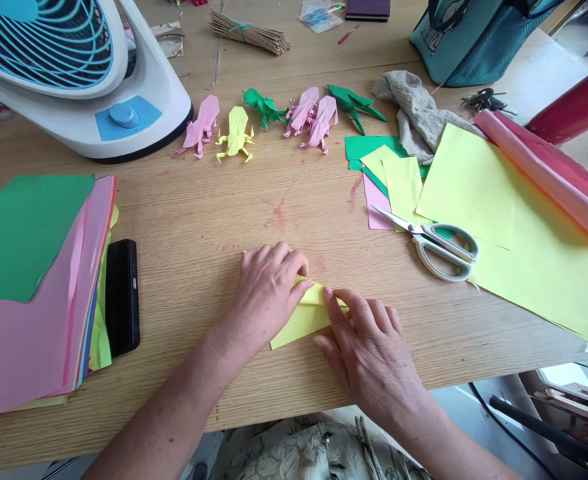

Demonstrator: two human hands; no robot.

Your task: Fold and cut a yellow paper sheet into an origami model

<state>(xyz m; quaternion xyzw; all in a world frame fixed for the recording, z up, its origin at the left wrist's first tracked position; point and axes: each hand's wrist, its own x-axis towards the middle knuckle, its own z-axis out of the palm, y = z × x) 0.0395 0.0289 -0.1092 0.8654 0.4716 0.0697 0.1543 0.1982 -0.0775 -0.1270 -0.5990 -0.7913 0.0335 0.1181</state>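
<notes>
A sheet of yellow paper (298, 325), partly folded over at its far side, lies on the table in front of me. My left hand (270, 283) bends over its left part, the thumb and fingertips pressing on the fold. On the right, my right hand (367, 337) holds the folded edge with its index finger, thumb tucked close by the near side. The paper's left end and right part are hidden beneath my hands. Beyond them stands a row of folded paper frogs, among them a yellow frog (237, 135), a pink frog (201, 127) and a green paper figure (357, 107).
Scissors (427, 243) lie right of my hands, by yellow sheets (539, 280) and small cut pieces. At left are a stack of coloured paper (24, 353), a black phone (123, 297) and a white fan (144, 87). A grey cloth (414, 107) and teal bag (464, 47) sit behind.
</notes>
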